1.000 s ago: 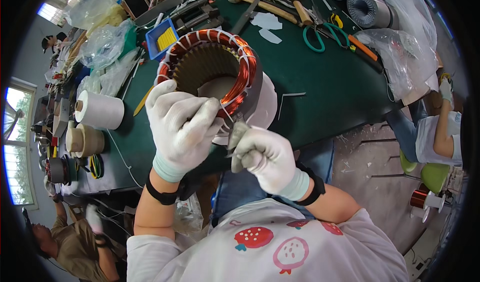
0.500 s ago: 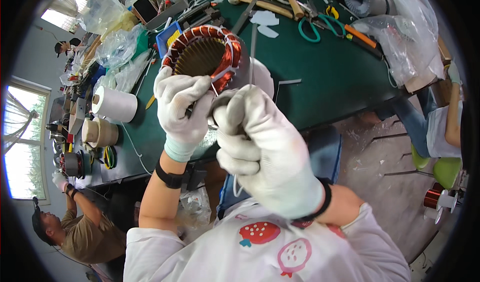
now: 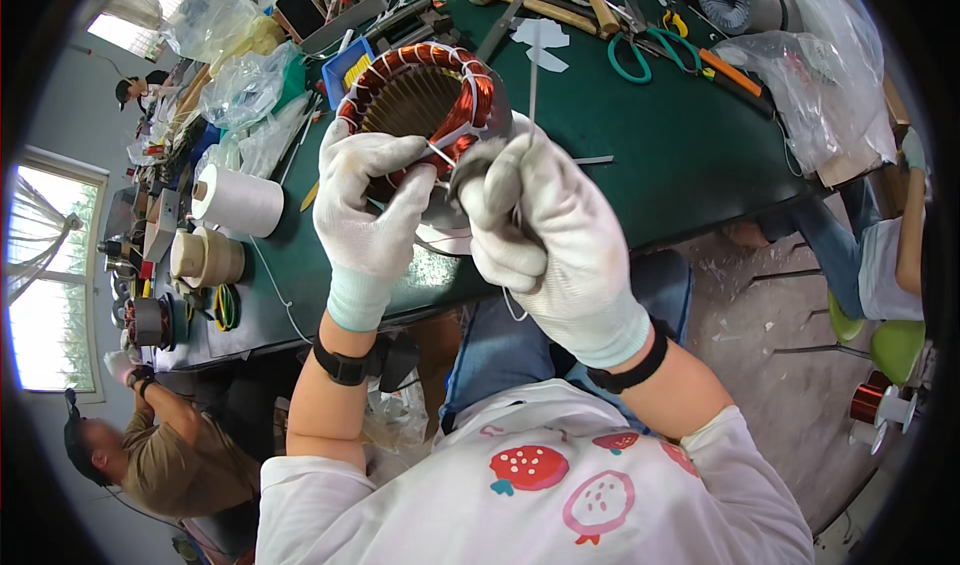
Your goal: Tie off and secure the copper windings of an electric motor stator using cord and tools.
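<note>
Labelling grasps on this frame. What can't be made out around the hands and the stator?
Head view only:
- Right hand: its back covers the fingertips and whatever they pinch.
- Stator: near rim and base sit behind both gloves.
- White cord at the left hand: too thin to trace its ends.
- Green scissors: bent by the fisheye rim.

left hand [image 3: 372,215] on copper-wound stator [image 3: 420,100] | right hand [image 3: 540,230] pinching white cord [image 3: 532,85] | green table [image 3: 640,145]

Stator [image 3: 420,95] on table [image 3: 660,155], directly behind both hands. Left hand [image 3: 368,215] left of right hand [image 3: 545,230]. Thread roll [image 3: 238,202] left of stator; scissors [image 3: 640,50], hammers [image 3: 540,0] behind-right.
</note>
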Demonstrator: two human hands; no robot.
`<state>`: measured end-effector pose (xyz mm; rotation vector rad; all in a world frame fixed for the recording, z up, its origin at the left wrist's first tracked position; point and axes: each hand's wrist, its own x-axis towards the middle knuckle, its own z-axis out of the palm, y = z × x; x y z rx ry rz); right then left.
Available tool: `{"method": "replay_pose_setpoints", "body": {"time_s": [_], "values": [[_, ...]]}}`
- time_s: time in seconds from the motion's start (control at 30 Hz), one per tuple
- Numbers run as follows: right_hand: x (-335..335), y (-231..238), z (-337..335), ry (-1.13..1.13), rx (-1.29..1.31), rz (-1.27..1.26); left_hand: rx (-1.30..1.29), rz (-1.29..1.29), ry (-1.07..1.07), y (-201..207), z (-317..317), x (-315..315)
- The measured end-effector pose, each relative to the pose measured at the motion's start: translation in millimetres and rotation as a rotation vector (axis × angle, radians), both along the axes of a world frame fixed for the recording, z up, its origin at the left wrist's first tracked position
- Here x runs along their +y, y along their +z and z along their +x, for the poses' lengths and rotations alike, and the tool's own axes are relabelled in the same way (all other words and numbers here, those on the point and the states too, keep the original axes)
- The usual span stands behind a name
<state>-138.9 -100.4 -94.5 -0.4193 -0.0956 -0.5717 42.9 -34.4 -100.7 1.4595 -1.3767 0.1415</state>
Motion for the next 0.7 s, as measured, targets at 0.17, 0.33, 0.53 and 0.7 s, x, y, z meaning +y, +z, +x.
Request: {"method": "replay_pose_setpoints", "body": {"time_s": [0.17, 0.33, 0.53, 0.7], "values": [[18.7, 32.7, 7.1, -0.033, 0.093, 0.075, -0.185, -0.103, -0.021, -5.6, 6.3, -3.9], [14.0, -46.2, 25.6, -0.502, 0.317, -0.921, -0.491, -0.214, -0.039, -5.7, 9.7, -5.8], [16.7, -57.7, 13.7, -0.26, 0.192, -0.606, -0.001, 0.091, -0.034, 20.9, -7.9, 5.9], [21.9, -49.0, 6.0, -0.023, 0.123, -0.15, -0.519, 0.385, -0.003, 46.0, -5.4, -15.6]]}}
